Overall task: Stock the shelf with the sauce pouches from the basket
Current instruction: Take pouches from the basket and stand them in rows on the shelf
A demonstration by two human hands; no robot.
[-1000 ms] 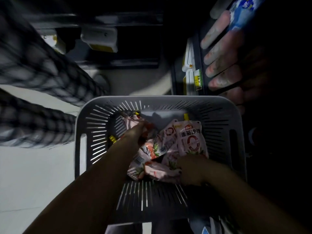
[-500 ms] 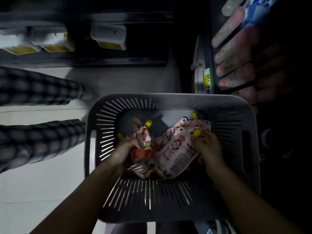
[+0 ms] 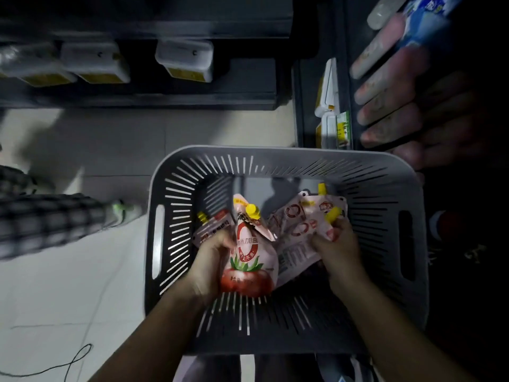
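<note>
Holding: left hand [image 3: 212, 260], lower centre of frame, fingers curled round the front pouch [image 3: 249, 260], which stands upright with its yellow cap on top. A side pouch [image 3: 213, 226] sits behind the same fingers; whether it is truly gripped cannot be told. Right hand [image 3: 337, 249], centre right, fingers curled into the right pouches [image 3: 303, 224], a crumpled bunch whose count is unclear. All pouches are inside the basket [image 3: 275, 153], centre of frame; none is on a shelf yet.

Risks, as judged:
- The bunch in the right hand seems pinched by a fold, not held round its body; a pouch may slide out on the lift and drop into the basket or onto the floor.
- The side pouch, if only loosely caught, may fall when the left hand rises.
- The film is soft and slick; a hard squeeze near a cap could strain a seam.
- Both hands are full, so none is free to make room on a shelf.
- Dim light makes free shelf space hard to read.

Surroundings:
- Right shelf [image 3: 303, 106], upper right, is packed with pink tubes [image 3: 385, 86] and a blue pack [image 3: 424, 20], with tags [image 3: 343, 128] on its edge; little room shows there.
- Far shelf [image 3: 137, 97], upper left, carries white tubs [image 3: 184, 60].
- A person's checked leg [image 3: 49, 221], left edge, stands near the basket and narrows the way to the far shelf.
- Cable [image 3: 68, 362] lies on the floor, lower left: a trip hazard.
</note>
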